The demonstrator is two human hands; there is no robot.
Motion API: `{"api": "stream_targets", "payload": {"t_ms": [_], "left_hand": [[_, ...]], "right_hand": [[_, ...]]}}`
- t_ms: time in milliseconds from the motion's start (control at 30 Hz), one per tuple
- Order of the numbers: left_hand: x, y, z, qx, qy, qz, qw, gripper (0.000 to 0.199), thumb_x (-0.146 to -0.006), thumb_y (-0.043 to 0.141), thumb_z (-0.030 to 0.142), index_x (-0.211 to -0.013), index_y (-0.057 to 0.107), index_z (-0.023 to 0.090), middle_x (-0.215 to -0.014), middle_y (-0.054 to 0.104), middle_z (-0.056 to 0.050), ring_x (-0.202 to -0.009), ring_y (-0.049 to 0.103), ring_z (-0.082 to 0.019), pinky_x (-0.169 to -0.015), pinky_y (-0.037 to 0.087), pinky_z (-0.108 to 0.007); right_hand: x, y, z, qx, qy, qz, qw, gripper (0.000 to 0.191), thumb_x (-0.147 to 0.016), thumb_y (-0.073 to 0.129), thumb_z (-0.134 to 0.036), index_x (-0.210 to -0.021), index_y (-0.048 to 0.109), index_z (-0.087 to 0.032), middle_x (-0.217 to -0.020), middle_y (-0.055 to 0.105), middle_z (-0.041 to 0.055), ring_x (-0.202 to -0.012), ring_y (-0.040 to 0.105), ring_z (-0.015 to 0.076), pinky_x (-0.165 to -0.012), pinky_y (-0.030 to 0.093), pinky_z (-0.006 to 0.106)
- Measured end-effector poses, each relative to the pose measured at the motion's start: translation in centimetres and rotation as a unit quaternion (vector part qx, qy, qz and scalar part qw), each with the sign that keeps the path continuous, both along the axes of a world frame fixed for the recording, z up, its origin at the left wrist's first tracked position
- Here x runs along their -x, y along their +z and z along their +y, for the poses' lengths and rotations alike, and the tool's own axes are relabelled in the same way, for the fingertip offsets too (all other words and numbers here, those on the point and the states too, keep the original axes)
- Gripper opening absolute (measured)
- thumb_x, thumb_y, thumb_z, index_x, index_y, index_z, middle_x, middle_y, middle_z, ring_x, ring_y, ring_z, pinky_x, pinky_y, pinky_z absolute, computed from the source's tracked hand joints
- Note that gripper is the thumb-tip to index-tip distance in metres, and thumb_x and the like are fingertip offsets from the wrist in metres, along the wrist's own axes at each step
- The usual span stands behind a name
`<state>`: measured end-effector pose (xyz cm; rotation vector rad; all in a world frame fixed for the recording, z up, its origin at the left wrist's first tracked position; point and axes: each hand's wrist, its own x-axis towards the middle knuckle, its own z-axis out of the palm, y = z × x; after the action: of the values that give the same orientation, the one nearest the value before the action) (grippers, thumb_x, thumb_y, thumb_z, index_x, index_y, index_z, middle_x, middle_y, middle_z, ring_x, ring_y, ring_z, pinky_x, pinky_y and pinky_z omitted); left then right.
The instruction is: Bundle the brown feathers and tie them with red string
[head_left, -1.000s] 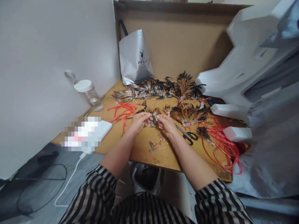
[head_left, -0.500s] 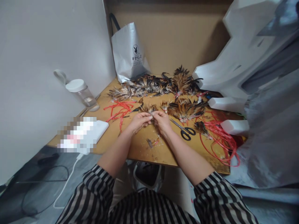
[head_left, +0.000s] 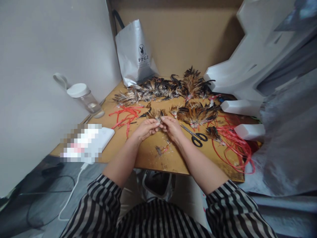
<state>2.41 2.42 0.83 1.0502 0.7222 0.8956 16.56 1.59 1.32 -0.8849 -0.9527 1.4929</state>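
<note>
Nearest to us, below the table's edge, we see a dark-mouthed bin (head_left: 156, 185); just above it, on the near part of the brown table (head_left: 138, 158), lie small scraps (head_left: 160, 150) and pale crumbs. At the near left we find a white device (head_left: 107, 137) with a cable (head_left: 76, 185) plugged in. Beyond the scraps, in the middle, our left hand (head_left: 148, 129) and right hand (head_left: 171, 127) meet at a small feather bunch (head_left: 156, 114); both pinch its near end between thumb and fingers, its tips fanning away from us. Right of our right hand lie black-handled scissors (head_left: 196, 135); farther right, a small dark bunch (head_left: 213, 133) touches tangled red strips (head_left: 235, 143). More red ribbons (head_left: 126, 114) lie left of the held feathers; a lidded bottle (head_left: 86, 99) leans farther left. Beyond, to the right, we see brown feather bundles (head_left: 196, 114); at the far side, a long feather row (head_left: 153, 91) lies before a silver bag (head_left: 133, 53).
</note>
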Motion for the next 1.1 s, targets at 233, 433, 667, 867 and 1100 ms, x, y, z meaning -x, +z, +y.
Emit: {"api": "stream_targets", "payload": {"t_ms": [233,433,667,867,1100], "left_hand": [[0.1,0.3,-0.3,-0.003,-0.031,0.004,1.000,0.021,-0.062,0.070,0.029,-0.069,0.060,0.012,-0.066,0.061,-0.006,-0.047,0.045,-0.005,-0.041,0.028,-0.016],[0.3,0.4,-0.5,-0.007,-0.068,0.002,0.998,0.019,-0.062,0.068,0.027,-0.070,0.061,0.011,-0.065,0.061,-0.006,-0.047,0.047,-0.006,-0.041,0.030,-0.017],[0.4,0.6,-0.6,0.005,-0.093,-0.015,0.996,0.021,-0.064,0.068,0.027,-0.076,0.064,0.010,-0.073,0.065,-0.011,-0.049,0.052,-0.008,-0.043,0.032,-0.018],[0.6,0.1,-0.2,0.055,-0.095,-0.023,0.994,0.029,-0.065,0.067,0.033,-0.083,0.066,0.011,-0.077,0.067,-0.014,-0.053,0.057,-0.011,-0.044,0.036,-0.018],[0.7,0.2,-0.5,0.063,-0.086,-0.025,0.994,0.024,-0.062,0.071,0.029,-0.076,0.065,0.011,-0.069,0.066,-0.009,-0.048,0.053,-0.007,-0.043,0.036,-0.015]], "right_hand": [[-0.9,0.2,0.0,-0.001,0.127,0.017,0.992,0.025,-0.064,0.066,-0.037,-0.072,0.054,-0.016,-0.047,0.050,-0.0042,-0.038,0.032,0.0033,-0.037,0.016,0.016],[-1.4,0.4,-0.1,0.002,0.186,0.007,0.983,0.026,-0.062,0.069,-0.033,-0.067,0.049,-0.016,-0.047,0.052,-0.0043,-0.036,0.029,0.0020,-0.037,0.014,0.015],[-1.4,0.5,-0.1,-0.010,0.185,0.001,0.983,0.023,-0.063,0.069,-0.032,-0.067,0.053,-0.015,-0.046,0.051,-0.0048,-0.036,0.031,0.0019,-0.036,0.015,0.015],[-1.5,0.6,-0.1,-0.008,0.143,0.037,0.989,0.024,-0.060,0.072,-0.029,-0.066,0.052,-0.016,-0.053,0.055,-0.0041,-0.036,0.030,0.0007,-0.036,0.014,0.015],[-1.3,0.6,-0.2,-0.002,0.157,0.035,0.987,0.027,-0.059,0.073,-0.029,-0.065,0.050,-0.016,-0.051,0.052,-0.0050,-0.037,0.030,0.0013,-0.037,0.013,0.016]]}}
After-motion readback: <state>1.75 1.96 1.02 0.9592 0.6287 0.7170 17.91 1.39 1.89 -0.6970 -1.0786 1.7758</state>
